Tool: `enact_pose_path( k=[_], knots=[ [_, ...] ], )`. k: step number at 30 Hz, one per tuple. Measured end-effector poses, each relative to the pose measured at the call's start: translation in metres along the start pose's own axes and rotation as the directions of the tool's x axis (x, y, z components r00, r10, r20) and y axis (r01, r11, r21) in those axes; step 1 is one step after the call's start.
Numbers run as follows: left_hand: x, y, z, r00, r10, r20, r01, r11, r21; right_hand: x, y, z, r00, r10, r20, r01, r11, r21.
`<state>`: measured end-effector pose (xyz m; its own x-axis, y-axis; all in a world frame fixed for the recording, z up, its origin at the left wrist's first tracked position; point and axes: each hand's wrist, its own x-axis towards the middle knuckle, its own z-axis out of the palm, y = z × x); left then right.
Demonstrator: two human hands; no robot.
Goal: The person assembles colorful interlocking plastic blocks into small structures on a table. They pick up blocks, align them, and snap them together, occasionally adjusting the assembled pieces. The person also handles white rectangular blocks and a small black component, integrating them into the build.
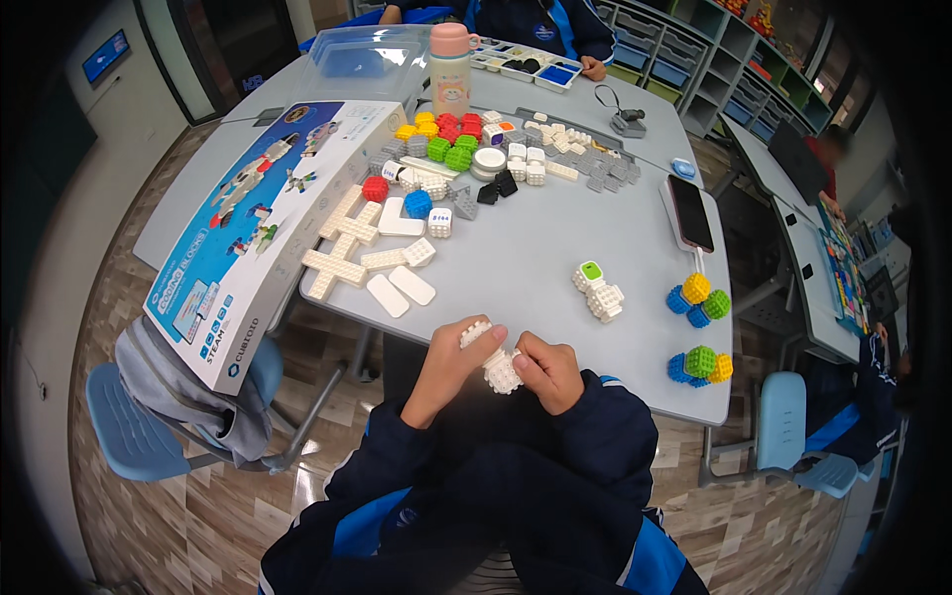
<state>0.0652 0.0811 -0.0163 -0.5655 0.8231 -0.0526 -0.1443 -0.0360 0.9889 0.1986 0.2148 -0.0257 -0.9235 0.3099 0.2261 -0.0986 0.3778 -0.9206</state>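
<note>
Both hands, left hand (451,362) and right hand (548,369), clamp their fingers on white studded blocks (496,363) at the table edge (397,327). Bare tabletop lies just beyond the fingertips. Palms hide the blocks' undersides.

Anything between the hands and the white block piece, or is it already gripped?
Nothing visible. The left hand and right hand both hold the white block assembly at the near edge of the grey table; the fingers close directly on it.

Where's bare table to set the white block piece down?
Bare table lies between the flat white plates and the white block with green top. Crowded at the far block pile; coloured clusters fill the right edge.
</note>
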Motion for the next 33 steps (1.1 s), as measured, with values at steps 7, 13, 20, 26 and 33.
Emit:
enact_pose_path(
  k=[7,13,20,26,33],
  knots=[
    [0.006,-0.004,0.008,1.0,-0.01,0.01,0.011,0.995,-0.102,-0.004,0.009,-0.006,0.987,0.136,0.083,-0.159,0.821,0.548],
    [0.004,0.0,0.013,0.997,0.081,-0.016,-0.082,0.968,-0.238,-0.002,-0.002,-0.005,0.969,0.238,0.059,-0.192,0.586,0.787],
    [0.0,0.002,0.013,0.965,0.19,-0.179,-0.197,0.98,-0.02,0.008,-0.003,0.003,0.974,0.142,0.175,-0.223,0.718,0.66],
    [0.001,-0.007,0.021,0.997,0.032,-0.072,-0.05,0.965,-0.257,-0.004,0.01,0.009,0.987,0.153,0.046,-0.159,0.894,0.419],
    [0.008,-0.005,0.001,0.952,-0.069,0.3,0.3,0.426,-0.854,-0.003,0.011,0.007,0.989,0.075,0.13,-0.148,0.328,0.933]
  ],
)
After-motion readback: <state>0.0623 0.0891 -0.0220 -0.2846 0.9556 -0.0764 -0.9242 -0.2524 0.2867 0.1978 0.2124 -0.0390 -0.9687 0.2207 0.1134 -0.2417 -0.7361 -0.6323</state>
